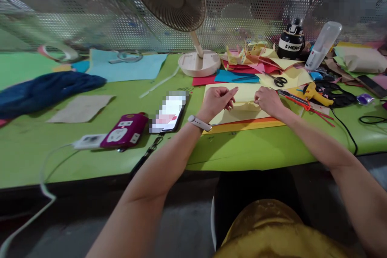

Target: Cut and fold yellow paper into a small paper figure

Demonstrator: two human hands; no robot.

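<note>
Both hands rest on a pale yellow sheet (242, 102) that lies on a stack of coloured paper (242, 125) on the green tabletop (90, 157). The left hand (216, 100) presses on the sheet's left part, fingers (231, 93) stretched toward the middle. The right hand (267, 100) pinches a folded edge of the sheet between fingertips and thumb. The fold runs between the two hands. Scissors (278, 80) lie just beyond the sheet, a phone (167, 113) to its left, a fan (181, 16) behind.
</note>
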